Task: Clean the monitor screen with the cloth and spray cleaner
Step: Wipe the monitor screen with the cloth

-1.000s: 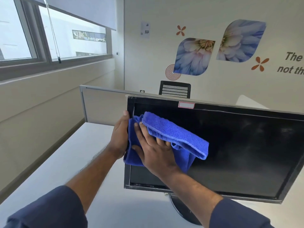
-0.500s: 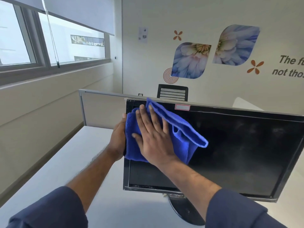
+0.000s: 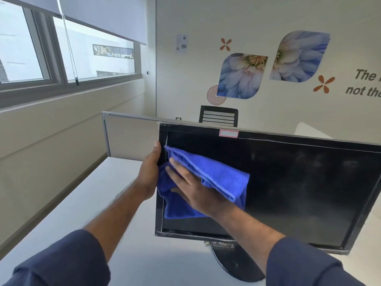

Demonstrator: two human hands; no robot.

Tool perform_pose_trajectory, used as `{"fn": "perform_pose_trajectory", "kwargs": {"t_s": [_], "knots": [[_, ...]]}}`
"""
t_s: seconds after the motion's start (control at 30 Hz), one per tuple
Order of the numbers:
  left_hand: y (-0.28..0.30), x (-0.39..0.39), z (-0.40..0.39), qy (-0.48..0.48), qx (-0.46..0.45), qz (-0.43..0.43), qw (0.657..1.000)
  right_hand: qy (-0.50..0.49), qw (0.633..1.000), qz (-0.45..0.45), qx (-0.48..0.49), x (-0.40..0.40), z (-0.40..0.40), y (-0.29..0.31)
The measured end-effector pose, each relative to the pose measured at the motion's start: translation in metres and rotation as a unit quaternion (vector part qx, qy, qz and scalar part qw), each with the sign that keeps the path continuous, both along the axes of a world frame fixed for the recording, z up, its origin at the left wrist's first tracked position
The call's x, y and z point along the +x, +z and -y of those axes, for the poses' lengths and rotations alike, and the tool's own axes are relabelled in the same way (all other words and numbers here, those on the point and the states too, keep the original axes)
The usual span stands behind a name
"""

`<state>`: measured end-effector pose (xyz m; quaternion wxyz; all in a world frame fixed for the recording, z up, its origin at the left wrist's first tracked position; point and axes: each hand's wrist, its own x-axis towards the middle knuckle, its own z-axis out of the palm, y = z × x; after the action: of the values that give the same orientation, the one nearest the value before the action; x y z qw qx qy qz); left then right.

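Note:
A black monitor (image 3: 299, 182) stands tilted on a round black stand on the white desk. Its dark screen shows faint smears. A folded blue cloth (image 3: 222, 178) lies flat against the left part of the screen. My right hand (image 3: 195, 188) presses on the cloth with fingers spread, and the cloth's upper fold hangs over the fingers. My left hand (image 3: 149, 172) grips the monitor's left edge, thumb on the front bezel. No spray cleaner is in view.
The white desk (image 3: 82, 213) runs along a wall with windows on the left. A grey partition panel (image 3: 129, 135) stands behind the monitor. Beyond it is a black chair back (image 3: 218, 116) and a wall with flower decals.
My right hand has slid the cloth up to the screen's top left corner and then back down to mid-height. The left hand has stayed on the monitor's left edge.

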<state>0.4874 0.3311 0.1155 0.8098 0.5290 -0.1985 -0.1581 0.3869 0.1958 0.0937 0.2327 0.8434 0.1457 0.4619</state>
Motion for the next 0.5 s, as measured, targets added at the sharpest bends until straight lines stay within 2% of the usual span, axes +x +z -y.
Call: {"fn": "perform_pose_trajectory", "kwargs": {"t_s": [0.07, 0.17, 0.3, 0.43, 0.5], "knots": [[-0.001, 0.001, 0.001, -0.007, 0.008, 0.000, 1.000, 0.073, 0.996, -0.007, 0.056, 0.002, 0.005, 0.010], [-0.004, 0.001, 0.003, -0.002, 0.015, -0.006, 1.000, 0.099, 0.995, -0.003, 0.021, 0.003, 0.015, 0.013], [-0.005, 0.002, 0.004, 0.025, 0.029, -0.009, 0.999, 0.059, 0.996, 0.046, -0.048, 0.002, 0.022, 0.009], [-0.004, -0.002, 0.007, 0.035, 0.033, -0.012, 0.999, -0.020, 0.991, 0.128, 0.040, 0.002, 0.028, 0.007], [-0.002, -0.004, 0.006, 0.044, 0.034, -0.022, 0.998, -0.080, 0.988, 0.107, 0.080, 0.001, 0.033, 0.011]]}}
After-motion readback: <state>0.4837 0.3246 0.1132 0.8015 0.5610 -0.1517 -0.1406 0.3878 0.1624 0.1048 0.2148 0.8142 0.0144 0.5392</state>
